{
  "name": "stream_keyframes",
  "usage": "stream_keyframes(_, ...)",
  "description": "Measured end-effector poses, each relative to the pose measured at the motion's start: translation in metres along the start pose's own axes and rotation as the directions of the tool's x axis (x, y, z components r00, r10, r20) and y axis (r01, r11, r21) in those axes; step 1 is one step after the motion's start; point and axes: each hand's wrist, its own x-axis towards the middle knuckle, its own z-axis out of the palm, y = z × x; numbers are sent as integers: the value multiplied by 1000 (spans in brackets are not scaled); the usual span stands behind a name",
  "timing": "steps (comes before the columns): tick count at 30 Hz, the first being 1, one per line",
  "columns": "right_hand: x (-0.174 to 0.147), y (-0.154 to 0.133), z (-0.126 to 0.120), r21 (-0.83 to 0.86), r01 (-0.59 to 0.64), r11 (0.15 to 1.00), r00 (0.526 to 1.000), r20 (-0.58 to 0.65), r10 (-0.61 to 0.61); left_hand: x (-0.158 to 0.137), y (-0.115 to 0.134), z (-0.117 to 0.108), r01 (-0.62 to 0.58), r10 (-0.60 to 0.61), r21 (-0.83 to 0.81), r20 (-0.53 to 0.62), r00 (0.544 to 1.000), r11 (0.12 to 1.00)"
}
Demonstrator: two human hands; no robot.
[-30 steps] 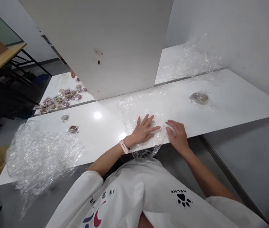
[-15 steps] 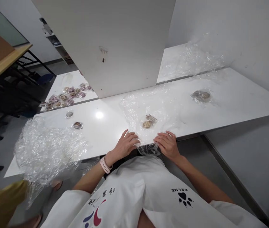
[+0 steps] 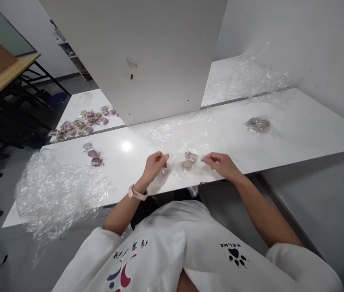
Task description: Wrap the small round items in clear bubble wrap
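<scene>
Two small round, brownish wrapped pieces (image 3: 188, 162) lie together near the front of the white table, on and partly under a sheet of clear plastic film (image 3: 175, 136). On the left of them my left hand (image 3: 156, 165) is closed in a pinch on the film. My right hand (image 3: 221, 164) pinches the film on the right side, thumb and fingers pressed together. Both hands are raised slightly above the tabletop. The film's near edge is drawn up between them, and part of it hangs over the table's front edge.
A crumpled heap of clear film (image 3: 59, 190) covers the table's left end. Beside it lie several small wrapped pieces (image 3: 96, 162). Another film-wrapped bundle (image 3: 259, 123) rests on the right. A tall white panel (image 3: 147, 61) stands behind; several packets (image 3: 89, 121) lie beyond it.
Both hands have moved up and away from the table's front edge, lifting the film's near edge toward the wrapped pieces. A purplish piece has appeared at the left. The yellow-clothed person has left view.
</scene>
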Motion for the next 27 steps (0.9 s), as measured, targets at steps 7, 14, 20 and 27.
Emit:
stream_keyframes(7,62,6,-4,-361,-101,927,934,-354,-36,57,10,-12,132,-58,227,-308,950,965)
stream_keyframes(14,27,23,1,-335,397,855,915,217,-340,6,1,34,-560,466,388,314,827,732)
stream_keyframes(20,19,43,10,-327,296,897,952,23,-306,30,-16,49,-390,311,463,241,920,796)
stream_keyframes(27,33,26,1,-154,-158,975,985,-90,145,67,9,52,-121,52,539,143,988,834)
